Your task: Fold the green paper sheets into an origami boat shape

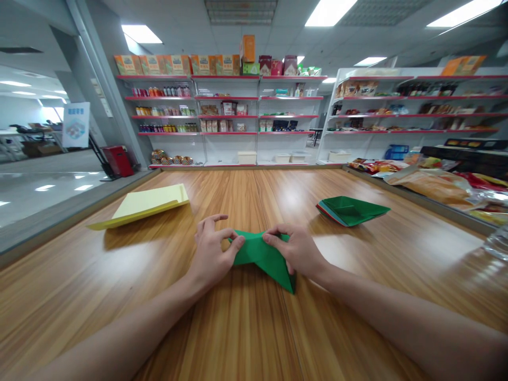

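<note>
Between my two hands is a folded piece of green paper (257,248), its pointed flap aimed down toward me on the right. My left hand (216,243) pinches its left end between thumb and index finger, while the other fingers stick out. At the right end, my right hand (297,248) grips the paper with the thumb on top; some of its fingers are hidden behind the sheet. Farther back on the right rests a stack of folded paper boats (351,210), green on top with red and blue edges beneath. Yellow paper sheets (148,203) lie at the left.
The wooden table (238,328) has a raised rim. Packaged snacks (432,185) sit beyond its right edge, and a clear plastic item (498,243) is at the far right. Stocked shelves (226,115) stand behind the table.
</note>
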The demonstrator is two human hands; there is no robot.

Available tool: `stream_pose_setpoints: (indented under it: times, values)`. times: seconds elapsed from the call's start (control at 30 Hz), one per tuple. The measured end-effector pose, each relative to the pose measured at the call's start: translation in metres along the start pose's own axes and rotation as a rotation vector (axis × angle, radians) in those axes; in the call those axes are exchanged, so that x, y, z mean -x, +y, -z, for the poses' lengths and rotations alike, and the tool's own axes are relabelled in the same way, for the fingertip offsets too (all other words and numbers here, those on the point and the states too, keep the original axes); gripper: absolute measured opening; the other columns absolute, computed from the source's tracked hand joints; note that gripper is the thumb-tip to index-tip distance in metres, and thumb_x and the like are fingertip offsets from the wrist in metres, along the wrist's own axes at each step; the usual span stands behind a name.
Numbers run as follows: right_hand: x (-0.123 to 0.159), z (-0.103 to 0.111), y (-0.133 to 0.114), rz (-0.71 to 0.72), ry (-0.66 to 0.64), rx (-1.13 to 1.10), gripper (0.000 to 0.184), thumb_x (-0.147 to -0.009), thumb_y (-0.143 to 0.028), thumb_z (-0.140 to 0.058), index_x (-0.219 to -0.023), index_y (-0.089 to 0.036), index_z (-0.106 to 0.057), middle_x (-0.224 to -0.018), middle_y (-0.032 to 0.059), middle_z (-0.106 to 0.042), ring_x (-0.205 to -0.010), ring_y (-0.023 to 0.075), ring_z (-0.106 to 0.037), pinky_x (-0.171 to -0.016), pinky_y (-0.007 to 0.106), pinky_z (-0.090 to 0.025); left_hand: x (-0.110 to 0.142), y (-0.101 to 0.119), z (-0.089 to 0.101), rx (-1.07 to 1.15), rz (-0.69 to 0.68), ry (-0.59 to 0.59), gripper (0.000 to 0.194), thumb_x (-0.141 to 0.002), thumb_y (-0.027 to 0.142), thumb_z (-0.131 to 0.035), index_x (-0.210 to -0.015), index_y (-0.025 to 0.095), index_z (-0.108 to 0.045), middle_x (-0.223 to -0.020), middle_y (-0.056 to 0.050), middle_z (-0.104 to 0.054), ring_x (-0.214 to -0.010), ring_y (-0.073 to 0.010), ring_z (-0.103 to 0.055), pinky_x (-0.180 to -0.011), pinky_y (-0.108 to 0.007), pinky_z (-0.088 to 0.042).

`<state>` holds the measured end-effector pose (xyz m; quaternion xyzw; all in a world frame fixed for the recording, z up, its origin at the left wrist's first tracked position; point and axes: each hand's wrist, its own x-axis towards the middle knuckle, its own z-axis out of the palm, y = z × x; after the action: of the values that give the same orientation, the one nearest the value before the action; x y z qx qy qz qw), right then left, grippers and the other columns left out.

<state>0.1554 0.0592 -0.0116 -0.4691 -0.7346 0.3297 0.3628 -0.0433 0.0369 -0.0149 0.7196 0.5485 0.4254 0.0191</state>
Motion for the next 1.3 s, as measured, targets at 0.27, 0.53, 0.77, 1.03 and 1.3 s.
stream_pose_setpoints:
  times: [0.27, 0.53, 0.77, 1.03, 1.3]
  values:
    - [0.001, 0.000, -0.002, -0.009, -0.085, 0.082, 0.032, -0.085, -0.045, -0.050, -0.083, -0.018, -0.067, -0.050, -0.0028, -0.055, -0.029, 0.0102, -0.053, -0.024, 0.016, -0.027, 0.001, -0.008, -0.006, 0.167, 0.096, -0.067, 0.023, -0.078, 0.027, -0.059, -0.056, 0.019, -0.062, -0.105, -0.009, -0.058, -0.106, -0.0275, -0.051, -0.093, -0.052, -0.038]
    - [0.005, -0.003, -0.004, 0.020, -0.066, 0.098, 0.034, -0.087, -0.045, -0.046, -0.082, -0.018, -0.066, -0.050, -0.0032, -0.054, -0.029, 0.0100, -0.053, -0.025, 0.017, -0.028, -0.001, -0.013, -0.008, 0.224, 0.140, -0.046, 0.028, -0.077, 0.032, -0.058, -0.053, 0.019, -0.064, -0.096, -0.007, -0.061, -0.095, -0.0248, -0.056, -0.086, -0.046, -0.043]
    - [-0.003, 0.003, 0.006, -0.033, 0.027, 0.117, 0.034, -0.086, -0.045, -0.049, -0.073, -0.016, -0.063, -0.040, -0.0039, -0.050, -0.032, 0.0112, -0.054, -0.030, 0.017, -0.033, -0.008, -0.036, -0.016, 0.408, 0.255, -0.011, 0.034, -0.077, 0.046, -0.059, -0.059, 0.018, -0.068, -0.087, -0.008, -0.065, -0.088, -0.0229, -0.060, -0.072, -0.035, -0.047]
    - [-0.006, 0.004, 0.013, -0.093, 0.000, 0.000, 0.031, -0.085, -0.042, -0.051, -0.075, -0.015, -0.061, -0.033, -0.0042, -0.048, -0.027, 0.0086, -0.045, -0.031, 0.015, -0.032, -0.012, -0.041, -0.011, 0.127, 0.178, -0.024, 0.036, -0.083, 0.041, -0.051, -0.061, 0.018, -0.068, -0.096, -0.010, -0.062, -0.095, -0.0243, -0.054, -0.081, -0.041, -0.043]
    - [0.006, -0.012, -0.008, -0.108, -0.080, -0.007, 0.028, -0.084, -0.038, -0.053, -0.067, -0.016, -0.057, -0.043, -0.0049, -0.046, -0.029, 0.0091, -0.049, -0.025, 0.015, -0.026, 0.014, 0.018, -0.006, -0.304, -0.288, -0.156, 0.024, -0.088, 0.018, -0.043, -0.071, 0.018, -0.061, -0.074, -0.006, -0.064, -0.078, -0.0219, -0.055, -0.074, -0.041, -0.034]
